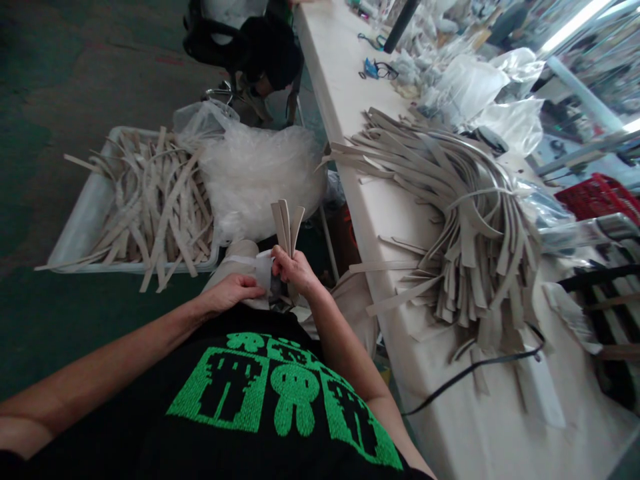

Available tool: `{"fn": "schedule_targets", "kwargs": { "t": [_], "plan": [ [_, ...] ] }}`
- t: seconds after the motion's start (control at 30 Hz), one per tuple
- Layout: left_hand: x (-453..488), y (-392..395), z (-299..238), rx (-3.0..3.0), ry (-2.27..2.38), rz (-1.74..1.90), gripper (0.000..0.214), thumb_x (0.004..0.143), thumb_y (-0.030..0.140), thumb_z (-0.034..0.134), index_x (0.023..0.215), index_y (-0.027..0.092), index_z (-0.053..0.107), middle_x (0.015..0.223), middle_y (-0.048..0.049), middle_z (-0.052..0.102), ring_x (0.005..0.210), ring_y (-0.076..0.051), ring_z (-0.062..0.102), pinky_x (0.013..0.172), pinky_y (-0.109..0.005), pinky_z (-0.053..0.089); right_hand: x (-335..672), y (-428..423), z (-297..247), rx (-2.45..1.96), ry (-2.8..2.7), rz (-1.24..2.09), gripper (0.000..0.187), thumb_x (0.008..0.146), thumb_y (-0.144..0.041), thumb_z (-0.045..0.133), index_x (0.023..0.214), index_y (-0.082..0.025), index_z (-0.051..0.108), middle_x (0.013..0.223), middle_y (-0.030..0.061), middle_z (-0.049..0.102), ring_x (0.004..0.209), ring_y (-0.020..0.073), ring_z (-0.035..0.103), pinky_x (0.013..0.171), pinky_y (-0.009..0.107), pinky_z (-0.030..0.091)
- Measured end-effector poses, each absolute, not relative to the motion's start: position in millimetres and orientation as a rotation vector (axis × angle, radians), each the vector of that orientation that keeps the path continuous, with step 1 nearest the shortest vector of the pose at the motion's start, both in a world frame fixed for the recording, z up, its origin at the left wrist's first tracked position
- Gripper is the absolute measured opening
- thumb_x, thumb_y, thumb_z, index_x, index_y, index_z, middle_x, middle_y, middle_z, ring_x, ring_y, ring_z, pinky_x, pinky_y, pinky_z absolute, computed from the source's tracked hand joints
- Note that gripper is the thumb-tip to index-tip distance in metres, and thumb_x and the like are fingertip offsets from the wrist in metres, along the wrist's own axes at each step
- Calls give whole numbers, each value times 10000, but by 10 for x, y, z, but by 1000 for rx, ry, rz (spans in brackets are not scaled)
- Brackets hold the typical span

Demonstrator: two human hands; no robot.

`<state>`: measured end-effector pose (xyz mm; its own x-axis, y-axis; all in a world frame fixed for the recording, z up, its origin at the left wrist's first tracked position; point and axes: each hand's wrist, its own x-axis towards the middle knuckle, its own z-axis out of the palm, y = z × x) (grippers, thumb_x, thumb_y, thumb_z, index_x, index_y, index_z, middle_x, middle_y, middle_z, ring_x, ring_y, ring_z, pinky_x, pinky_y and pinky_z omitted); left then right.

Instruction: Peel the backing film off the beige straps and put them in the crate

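Note:
My right hand (299, 272) is closed around a few beige strips (284, 227), whose ends fan out upward above the fingers. A translucent white strip (263, 272) lies between my two hands, in front of my lap. Its lower part is pinched by my left hand (234, 292), with thumb and fingers together. The top of the white strip reaches the fingertips of my right hand. The lower ends of the beige strips are mostly hidden behind my right hand and wrist.
To the left, a white plastic bin (83, 223) is heaped with beige strips, some jutting over its rim. Clear plastic bags (265, 173) bulge beside it. A table (345, 80) on my right bears a large tied bundle of strips (475, 220), a black cord (450, 383) and a red basket (595, 197).

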<state>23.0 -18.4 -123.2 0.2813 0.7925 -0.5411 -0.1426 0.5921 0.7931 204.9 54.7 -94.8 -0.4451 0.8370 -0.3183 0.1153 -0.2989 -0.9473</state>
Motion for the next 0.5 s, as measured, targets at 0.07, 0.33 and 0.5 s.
{"fn": "schedule_targets", "kwargs": {
  "t": [0.07,0.33,0.5],
  "plan": [
    [202,-152,-1186,599,1162,734,241,639,322,920,734,134,802,706,-72,760,588,-167,647,581,-254,503,2087,521,-908,-1210,-1462,1791,692,871,-827,465,948,-160,631,569,-36,589,397,79,403,428,236,303],
    [-3,61,-922,150,1100,1246,225,642,130,918,648,140,693,644,-19,705,647,-129,675,721,-244,595,2184,187,-899,-1150,-1445,1894,685,865,-855,458,885,-184,594,620,-16,596,423,94,458,421,228,338],
    [-59,157,-806,118,1126,1384,287,645,214,940,636,164,657,636,2,690,627,-118,660,690,-238,585,2137,39,-880,-1151,-1383,1916,612,878,-776,543,861,-170,633,572,-28,559,400,85,421,413,223,305]
  ]
}}
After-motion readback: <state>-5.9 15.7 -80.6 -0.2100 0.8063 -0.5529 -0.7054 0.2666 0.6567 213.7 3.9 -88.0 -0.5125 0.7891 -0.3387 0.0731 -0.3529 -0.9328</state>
